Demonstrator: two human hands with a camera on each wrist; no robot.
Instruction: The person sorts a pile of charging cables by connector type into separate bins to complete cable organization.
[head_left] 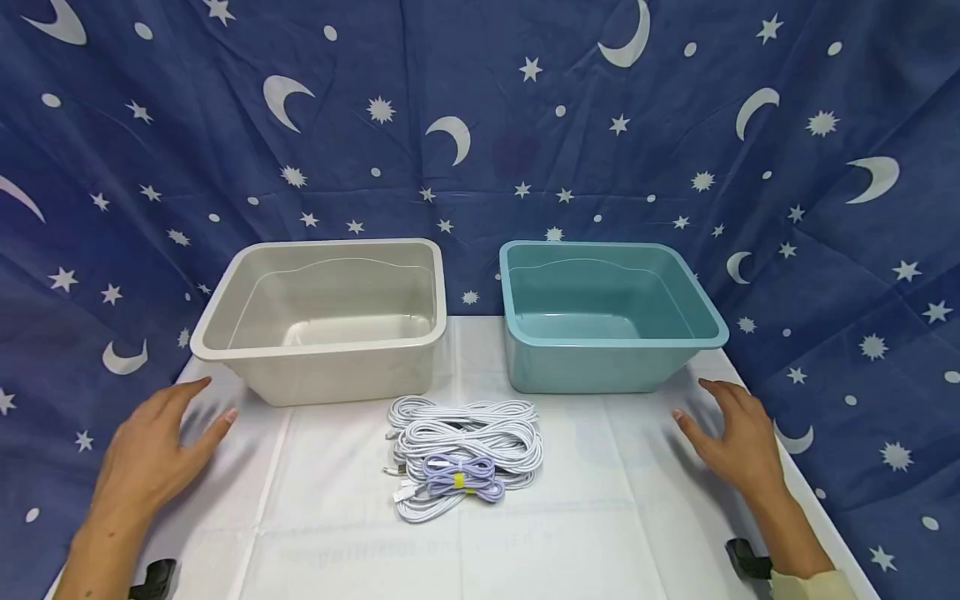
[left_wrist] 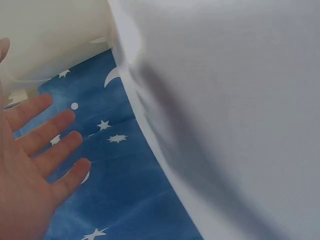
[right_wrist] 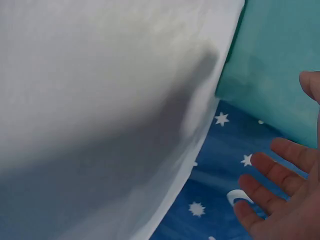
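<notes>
Left grip (head_left: 146, 457) and right grip (head_left: 741, 437) had fingers (left_wrist: 47, 131) apart; a cream tub (head_left: 337, 373) stood ahead and inward of the left, a teal tub (head_left: 592, 367) likewise of the right, cables (head_left: 487, 442) between both grips.

2 bins (head_left: 337, 379) (head_left: 581, 369), 2 hands (head_left: 146, 450) (head_left: 738, 437) & 1 cbl pile (head_left: 487, 437).

From above, the head view is facing forward and down over the surface (head_left: 555, 542). Each wrist view is looking from close in, the left sharing the left hand (head_left: 153, 446) and beige bin (head_left: 322, 377) with the head view, the right sharing the right hand (head_left: 738, 442) and teal bin (head_left: 585, 367).
</notes>
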